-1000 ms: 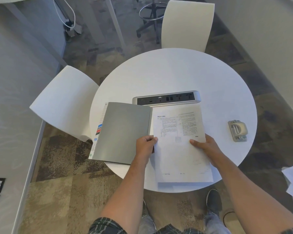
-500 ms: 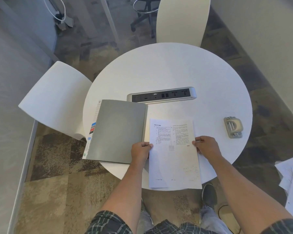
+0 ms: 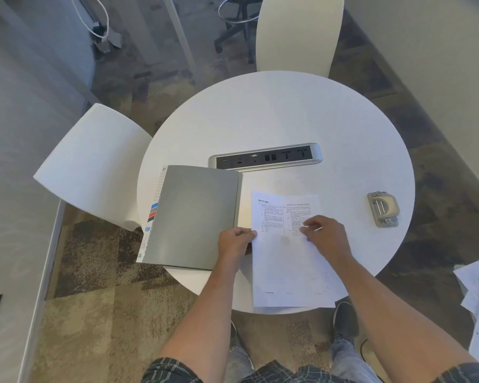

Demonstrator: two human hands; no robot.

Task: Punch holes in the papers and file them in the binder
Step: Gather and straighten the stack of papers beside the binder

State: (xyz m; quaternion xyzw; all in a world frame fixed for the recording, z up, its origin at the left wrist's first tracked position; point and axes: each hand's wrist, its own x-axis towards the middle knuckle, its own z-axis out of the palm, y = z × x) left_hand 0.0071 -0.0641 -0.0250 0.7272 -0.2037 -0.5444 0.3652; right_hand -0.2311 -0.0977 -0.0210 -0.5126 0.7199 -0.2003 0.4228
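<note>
Printed white paper sheets [image 3: 285, 261] lie on the round white worktop [image 3: 274, 114], just right of the grey flat binder [image 3: 194, 217]. The left hand [image 3: 234, 241] pinches the sheets' left edge. The right hand [image 3: 325, 234] rests curled on the sheets, seemingly lifting a corner; its grip is unclear. A grey metal hole punch [image 3: 383, 210] sits well right of the binder.

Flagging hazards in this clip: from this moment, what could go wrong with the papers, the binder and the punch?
1. The papers overhang the table's near edge; if the left hand lets go, they may slide off.
2. The hole punch sits far to the right near the rim, so fetching it likely means releasing the sheets.
3. The right hand lies over the print and may skew the stack.
</note>
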